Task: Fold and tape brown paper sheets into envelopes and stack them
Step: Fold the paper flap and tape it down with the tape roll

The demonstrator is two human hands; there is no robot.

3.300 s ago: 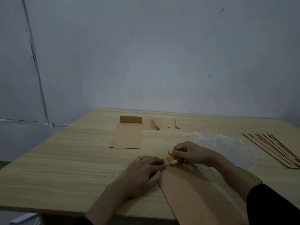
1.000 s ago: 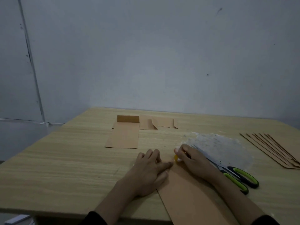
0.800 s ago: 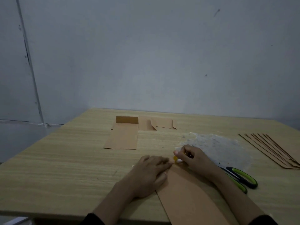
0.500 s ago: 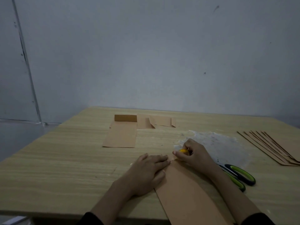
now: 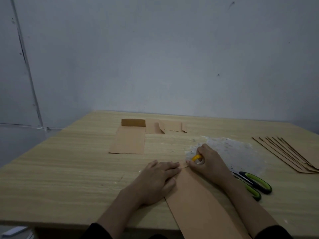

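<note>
A long folded brown paper sheet [image 5: 200, 204] lies on the wooden table [image 5: 69, 178] and runs past its near edge. My left hand [image 5: 158, 179] lies flat with straight fingers, pressing the sheet's left edge near its far end. My right hand [image 5: 209, 163] curls around a small yellow-and-white tape roll [image 5: 196, 157] right at the sheet's far end. A finished brown envelope [image 5: 129, 138] with a raised flap lies farther back, with folded brown pieces [image 5: 165, 127] beside it. A fanned stack of brown sheets [image 5: 290, 152] lies at the right.
Green-handled scissors [image 5: 253, 184] lie just right of my right forearm. A crinkled clear plastic sheet [image 5: 241, 152] covers the table behind my right hand. A grey wall stands behind the table. A white object [image 5: 13, 231] is on the floor at bottom left.
My right hand has shifted a little away from me along the sheet's far end with the tape roll. My left hand stays pressed on the sheet's left edge.
</note>
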